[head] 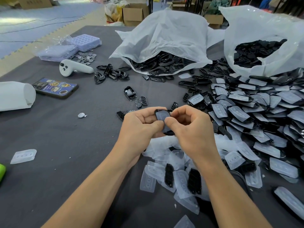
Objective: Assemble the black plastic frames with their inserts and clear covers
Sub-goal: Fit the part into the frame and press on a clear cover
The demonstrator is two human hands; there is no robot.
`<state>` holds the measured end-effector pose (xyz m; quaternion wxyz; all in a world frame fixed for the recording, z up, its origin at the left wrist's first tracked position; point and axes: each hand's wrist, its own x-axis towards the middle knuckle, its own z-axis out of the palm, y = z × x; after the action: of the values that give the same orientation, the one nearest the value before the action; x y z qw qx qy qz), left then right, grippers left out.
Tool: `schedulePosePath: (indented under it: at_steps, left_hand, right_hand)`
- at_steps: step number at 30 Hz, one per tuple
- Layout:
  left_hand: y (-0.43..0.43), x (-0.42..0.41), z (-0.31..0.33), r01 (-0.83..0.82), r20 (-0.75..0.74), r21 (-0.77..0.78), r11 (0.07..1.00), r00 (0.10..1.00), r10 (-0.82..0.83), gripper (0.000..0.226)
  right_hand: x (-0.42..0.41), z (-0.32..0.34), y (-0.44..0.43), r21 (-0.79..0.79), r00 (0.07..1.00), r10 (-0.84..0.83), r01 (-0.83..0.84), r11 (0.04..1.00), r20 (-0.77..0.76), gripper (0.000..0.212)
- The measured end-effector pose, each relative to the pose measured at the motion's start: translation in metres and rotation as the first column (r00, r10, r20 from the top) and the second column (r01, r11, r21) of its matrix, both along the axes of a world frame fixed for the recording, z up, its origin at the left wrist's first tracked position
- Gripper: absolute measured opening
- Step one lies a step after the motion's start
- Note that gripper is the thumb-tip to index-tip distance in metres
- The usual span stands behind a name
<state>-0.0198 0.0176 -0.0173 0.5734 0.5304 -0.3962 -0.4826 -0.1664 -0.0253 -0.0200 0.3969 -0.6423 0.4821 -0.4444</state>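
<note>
- Over the middle of the dark table [65,137], in the head view, the left hand [141,122] and the right hand [189,124] meet on one black frame [162,116], held just clear of the tabletop with a clear cover already lying across its face.
- The left hand pinches the frame's lower left edge between thumb and curled fingers. The right hand pinches the right side, its thumb pressing on the cover; the two thumbs nearly touch.
- My reading is that the cover is being seated into this frame, so this piece is close to finished but not yet set down.
- To the right, a broad heap of covered frames [256,112] spreads across the table; these look finished, and they suggest a good share of the work is done.
- Much appears to remain. Loose clear covers [153,170] lie under the wrists with black inserts [194,181] among them.
- Farther back, a white bag [164,35] spills bare black frames, and a second bag [266,35] holds more black parts.
- Off to the left lie a phone [56,87], a white controller [74,68] and a pile of button cells [86,57], away from the work.
</note>
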Motion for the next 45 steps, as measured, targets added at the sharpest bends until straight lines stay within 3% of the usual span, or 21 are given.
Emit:
schedulePosePath:
  at_steps: [8,18,25,33,40,45]
  left_hand:
    - [-0.001,0.002,0.001,-0.035,0.07,0.058,0.998,0.997,0.031,0.02]
    - [-0.002,0.0,-0.001,-0.089,0.027,0.046,0.995,0.996,0.087,0.022]
    - [-0.004,0.013,0.007,-0.042,0.025,0.052,0.998,0.999,0.041,0.028]
    - [-0.005,0.015,0.004,-0.078,0.279,0.055,0.995,0.959,0.06,0.024]
    - [-0.005,0.01,0.0,-0.231,0.241,-0.024,0.973,0.943,0.229,0.023]
    - [-0.005,0.013,0.002,-0.102,0.295,-0.031,0.994,0.949,0.107,0.017]
  right_hand:
    - [-0.001,0.002,0.001,-0.011,0.999,0.008,-0.008,1.0,-0.043,0.015]
    - [0.001,0.003,0.002,0.036,0.998,0.042,-0.04,0.999,-0.051,0.012]
    - [-0.003,0.004,-0.002,0.077,0.998,0.061,-0.06,0.995,-0.008,0.02]
    - [-0.005,0.004,-0.002,0.091,0.996,0.091,-0.09,0.992,-0.005,0.02]
    - [-0.002,0.005,-0.002,0.168,0.982,0.081,-0.111,0.98,0.173,0.016]
    - [-0.003,0.006,-0.002,0.152,0.977,0.06,-0.092,0.984,0.202,0.024]
